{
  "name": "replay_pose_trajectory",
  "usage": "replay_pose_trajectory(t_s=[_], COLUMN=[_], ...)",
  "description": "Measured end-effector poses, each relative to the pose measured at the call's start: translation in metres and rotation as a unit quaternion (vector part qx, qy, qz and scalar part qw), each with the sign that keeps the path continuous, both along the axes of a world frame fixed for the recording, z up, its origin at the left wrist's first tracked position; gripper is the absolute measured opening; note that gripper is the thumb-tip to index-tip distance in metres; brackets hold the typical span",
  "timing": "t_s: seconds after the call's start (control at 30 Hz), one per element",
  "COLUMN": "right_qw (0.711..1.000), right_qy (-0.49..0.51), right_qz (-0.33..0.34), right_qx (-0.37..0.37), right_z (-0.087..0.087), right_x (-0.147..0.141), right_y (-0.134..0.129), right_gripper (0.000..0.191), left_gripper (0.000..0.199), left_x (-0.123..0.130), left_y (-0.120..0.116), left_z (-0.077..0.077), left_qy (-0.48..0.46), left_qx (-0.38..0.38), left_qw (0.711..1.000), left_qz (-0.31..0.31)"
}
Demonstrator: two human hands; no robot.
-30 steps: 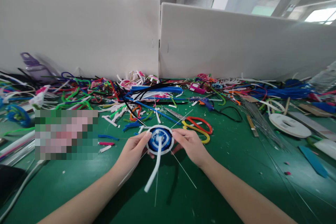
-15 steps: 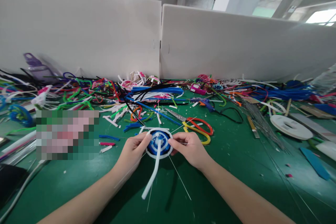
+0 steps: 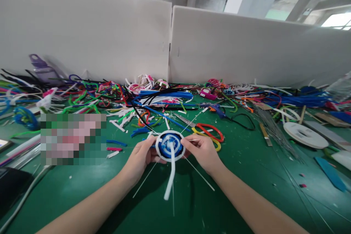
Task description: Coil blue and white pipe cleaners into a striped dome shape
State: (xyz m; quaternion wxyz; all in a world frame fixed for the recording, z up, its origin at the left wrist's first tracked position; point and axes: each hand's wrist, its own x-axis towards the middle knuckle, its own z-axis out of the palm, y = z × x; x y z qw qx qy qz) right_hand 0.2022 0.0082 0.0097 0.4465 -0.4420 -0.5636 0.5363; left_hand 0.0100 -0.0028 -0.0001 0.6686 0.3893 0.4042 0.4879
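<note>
Between my hands is a round blue-and-white disc (image 3: 164,150) coiled from fuzzy pipe cleaners, with a white outer ring. Thin stiff wires radiate from it like spokes. A white pipe cleaner (image 3: 170,179) hangs from its centre toward me, bent partway down. At the disc's left rim, my left hand (image 3: 141,159) grips with the thumb hidden in part and fingers curled beneath. My right hand (image 3: 201,151) pinches the opposite rim between thumb and fingers. Just beyond the right hand lie scissors (image 3: 210,131) with red and yellow handles.
Heaps of coloured pipe cleaners (image 3: 164,95) line the back below a pale partition (image 3: 109,36). A blue glue gun (image 3: 218,109) and a pink device (image 3: 208,93) lie behind the scissors. To the right are a white spool (image 3: 305,135) and loose wires; a purple bottle (image 3: 42,67) stands far left.
The disc has shifted slightly right and turned, so its spokes point differently. The hanging white pipe cleaner has swung toward the right. My left fingers have moved further under the rim.
</note>
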Motion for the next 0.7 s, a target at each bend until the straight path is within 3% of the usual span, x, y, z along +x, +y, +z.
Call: replay_pose_trajectory(t_s=[0.17, 0.4, 0.53, 0.7], right_qw=[1.0, 0.997, 0.994, 0.989], right_qy=[0.005, -0.032, -0.038, -0.041], right_qz=[0.003, 0.073, 0.099, 0.141], right_qx=[-0.002, -0.014, -0.019, -0.005], right_z=[0.0, 0.006, 0.007, 0.009], right_x=[0.001, -0.002, 0.001, 0.01], right_y=[0.002, -0.003, -0.002, 0.003], right_gripper=[0.025, 0.021, 0.021, 0.023], left_gripper=[0.038, 0.047, 0.045, 0.041], left_x=[0.0, 0.007, 0.003, -0.001], left_y=[-0.002, -0.012, -0.012, -0.007], left_z=[0.001, 0.003, 0.005, 0.004], left_qy=[-0.003, 0.072, 0.106, 0.05], left_qx=[0.005, -0.002, 0.021, 0.026], left_qw=[0.999, 0.994, 0.992, 0.997], left_qz=[-0.049, -0.078, -0.07, -0.051])
